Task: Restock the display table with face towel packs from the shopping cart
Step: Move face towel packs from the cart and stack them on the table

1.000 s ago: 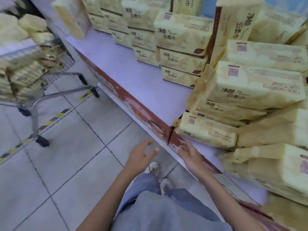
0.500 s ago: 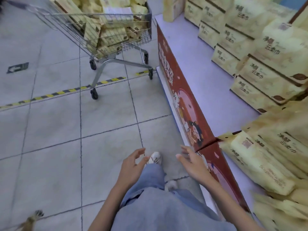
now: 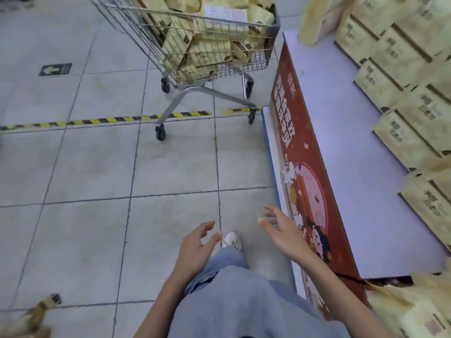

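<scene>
The left hand (image 3: 195, 247) and right hand (image 3: 283, 232) are hanging empty, fingers spread. The towel packs (image 3: 258, 13) are sitting in the shopping cart (image 3: 244, 62) — well ahead, right hand nearer.

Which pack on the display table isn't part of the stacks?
The lone pack at the far corner of the display table, next to the shopping cart. It stands by itself; the other packs sit in stacked rows along the right side.

A bare wire-metal shopping cart (image 3: 207, 45) holds glossy plastic-wrapped face towel packs (image 3: 210, 48) over matt grey floor tiles (image 3: 85, 167).
</scene>
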Demonstrator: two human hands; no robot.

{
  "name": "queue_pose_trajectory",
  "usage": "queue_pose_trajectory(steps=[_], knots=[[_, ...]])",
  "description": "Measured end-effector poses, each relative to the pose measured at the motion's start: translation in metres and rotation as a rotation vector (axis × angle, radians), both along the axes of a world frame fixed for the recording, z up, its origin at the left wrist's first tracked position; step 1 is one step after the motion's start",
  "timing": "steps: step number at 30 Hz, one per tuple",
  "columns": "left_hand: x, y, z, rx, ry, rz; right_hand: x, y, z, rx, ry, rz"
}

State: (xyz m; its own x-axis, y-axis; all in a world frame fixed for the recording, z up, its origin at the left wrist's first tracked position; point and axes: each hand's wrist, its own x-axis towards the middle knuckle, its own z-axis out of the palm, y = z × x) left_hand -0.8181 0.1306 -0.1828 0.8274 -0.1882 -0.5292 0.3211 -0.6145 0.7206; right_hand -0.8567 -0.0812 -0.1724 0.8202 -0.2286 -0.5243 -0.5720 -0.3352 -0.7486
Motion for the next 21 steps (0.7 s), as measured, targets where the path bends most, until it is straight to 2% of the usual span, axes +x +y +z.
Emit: queue_pose_trajectory(steps=[13,21], knots=[[0.217,-0.082,0.015,-0.045,-0.093,-0.117,0.142,-0.057,-0.005,0.024,0.016,-0.108],[0.323,-0.129,0.024,-0.079,-0.073,0.022,0.284,-0.114,-0.002,-0.012,-0.015,-0.009]])
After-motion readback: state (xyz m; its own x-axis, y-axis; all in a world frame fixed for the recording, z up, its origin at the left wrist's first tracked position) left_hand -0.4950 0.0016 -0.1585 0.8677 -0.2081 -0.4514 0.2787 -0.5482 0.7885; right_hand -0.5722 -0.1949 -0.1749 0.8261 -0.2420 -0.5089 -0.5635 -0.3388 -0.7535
